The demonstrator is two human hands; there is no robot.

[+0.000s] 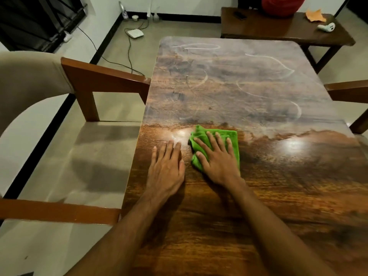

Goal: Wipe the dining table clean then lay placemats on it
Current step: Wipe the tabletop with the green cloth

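Observation:
The wooden dining table (258, 186) fills the middle of the head view. Its far half is dull and grey with white streaks; the near half is dark and glossy. A crumpled green cloth (234, 138) lies at the border between the two zones. My right hand (217, 158) presses flat on the cloth with fingers spread. My left hand (166, 166) rests flat on the bare table just left of the cloth, fingers straight and together. No placemats are in view.
A wooden chair with beige cushions (93, 148) stands against the table's left edge. Another chair's arm (346, 90) shows at the right. A side table (286, 28) behind holds an orange cloth (315, 15), a white object and a phone. Cables and a white box (135, 33) lie on the floor.

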